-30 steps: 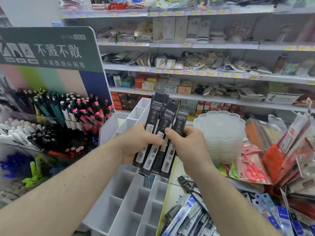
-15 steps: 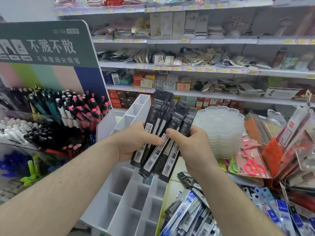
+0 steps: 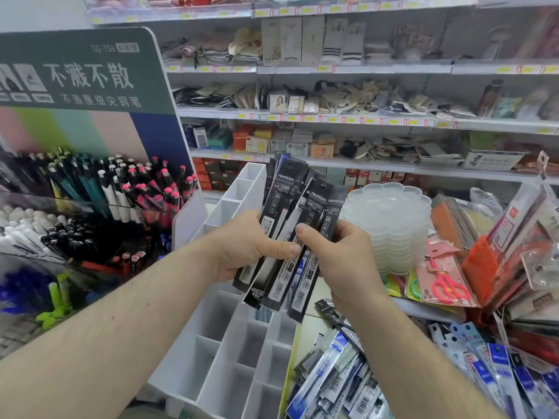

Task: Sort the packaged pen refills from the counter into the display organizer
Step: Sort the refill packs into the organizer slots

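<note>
One wide camera sits on my head, looking forward and down past my forearms. My hands (image 3: 251,246) and the refills (image 3: 290,237) sit close, mid-frame. Below them lies the organizer (image 3: 230,358) on the worktop (image 3: 305,337); the pen display (image 3: 90,189) stands left, shelves (image 3: 363,122) fill the far background. Edges bend with the lens.

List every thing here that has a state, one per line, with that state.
left hand: grips the fanned packs from the left, thumb on top.
right hand: pinches the packs from the right.
black refill packs: fanned out, held above the organizer.
white display organizer: tilted; the compartments in view look mostly empty.
blue refill packs: in a loose pile on the counter.
clear trays: stacked.
</note>
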`<action>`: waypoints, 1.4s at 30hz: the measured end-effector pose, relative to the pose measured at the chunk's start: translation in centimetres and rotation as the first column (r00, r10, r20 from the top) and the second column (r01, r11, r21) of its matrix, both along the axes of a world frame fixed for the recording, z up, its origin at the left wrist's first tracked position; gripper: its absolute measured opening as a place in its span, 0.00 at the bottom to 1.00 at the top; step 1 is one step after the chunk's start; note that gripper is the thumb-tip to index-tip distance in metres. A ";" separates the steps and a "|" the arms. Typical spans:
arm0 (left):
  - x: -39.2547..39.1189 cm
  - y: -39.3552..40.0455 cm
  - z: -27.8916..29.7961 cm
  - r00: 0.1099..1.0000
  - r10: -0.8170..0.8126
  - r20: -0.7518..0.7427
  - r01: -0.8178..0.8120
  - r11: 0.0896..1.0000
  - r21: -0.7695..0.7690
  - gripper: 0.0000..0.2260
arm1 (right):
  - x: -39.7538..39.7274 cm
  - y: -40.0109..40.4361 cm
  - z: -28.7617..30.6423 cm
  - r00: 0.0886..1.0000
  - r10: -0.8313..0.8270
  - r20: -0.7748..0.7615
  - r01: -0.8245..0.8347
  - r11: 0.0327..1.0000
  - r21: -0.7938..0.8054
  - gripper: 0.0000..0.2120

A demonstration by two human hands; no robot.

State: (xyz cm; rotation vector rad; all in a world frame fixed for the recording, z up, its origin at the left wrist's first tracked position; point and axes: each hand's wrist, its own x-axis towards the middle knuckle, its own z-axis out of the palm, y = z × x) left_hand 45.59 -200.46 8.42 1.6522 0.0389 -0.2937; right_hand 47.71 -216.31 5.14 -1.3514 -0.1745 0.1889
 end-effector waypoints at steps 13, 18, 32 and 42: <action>0.3 -0.5 -0.3 0.982 0.182 0.046 -0.183 0.983 0.033 0.16 | 0.6 0.5 0.0 0.977 -0.187 -0.103 0.191 0.981 0.031 0.08; 0.1 -0.6 -0.2 0.990 0.119 0.075 -0.117 0.992 -0.040 0.16 | 0.6 2.2 0.1 0.963 -0.248 -0.105 0.247 0.969 -0.024 0.07; 0.1 -0.1 0.2 0.997 0.060 0.049 -0.055 0.993 -0.102 0.18 | -0.3 0.3 3.0 0.958 0.056 -0.280 -0.002 0.982 0.188 0.06; 0.2 -0.1 0.2 0.982 0.186 0.020 -0.186 0.982 -0.030 0.21 | 0.2 0.0 2.0 0.986 0.006 -0.169 0.014 0.993 0.115 0.06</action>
